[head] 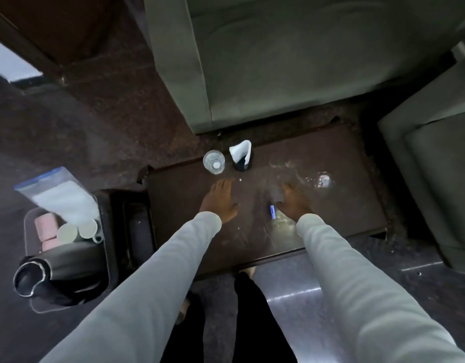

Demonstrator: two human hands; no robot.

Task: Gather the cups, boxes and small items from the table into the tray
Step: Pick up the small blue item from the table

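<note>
Dark brown and glossy, the surface (344, 205) carries what is left to gather, and everything is placed here relative to the glass (214, 162) at its far edge. Just right of the glass stands a dark cup (242, 163) with white paper (241, 150) sticking out of it. Nearer the person and to the right of the glass lies a small blue item (272, 212). Far left of the glass and lower, off the surface, sits the tray (105, 258), already holding a plastic bag (61, 195), pale cups (77, 231), pink boxes (44, 227) and a dark flask (51, 268).

The left hand (221, 200) hovers just short of the glass, fingers spread and empty. The right hand (295, 203) reaches over the surface right of the blue item, fingers apart; whether it touches anything cannot be told, since it is blurred.

The likely step is taking the glass and the cup. The left hand should wrap the glass low on its wall and lift it straight up, because it may hold liquid. The cup should be held upright so the paper stays in. The blue item is flat and may need sliding to the edge for a pinch.

The glass's contents are unclear. A bright glare patch well right of the glass may hide something. The tray's near end is covered by the flask.
</note>
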